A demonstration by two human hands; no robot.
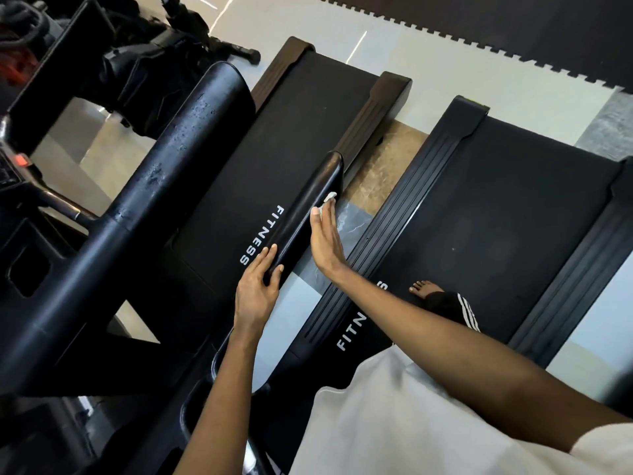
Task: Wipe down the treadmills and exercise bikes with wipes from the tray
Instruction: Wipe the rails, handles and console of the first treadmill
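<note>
A black treadmill handrail [310, 207] runs diagonally through the middle of the head view, above the belt marked FITNESS [263, 186]. My left hand [255, 289] grips the near end of this rail, fingers wrapped over its top. Flat against the rail's right side lies my right hand [325, 240], pressing a small white wipe [327, 200] to it under the fingertips. Only bits of the wipe show past the fingers. A second treadmill [507, 214] lies to the right. The tray is not in view.
A thick black handrail [144, 200] of the same treadmill crosses the left side, with the console edge [13, 173] at far left. My bare foot [424, 289] stands on the right treadmill's belt. Other gym machines [137, 56] stand at top left. Black foam mats [513, 25] cover the floor beyond.
</note>
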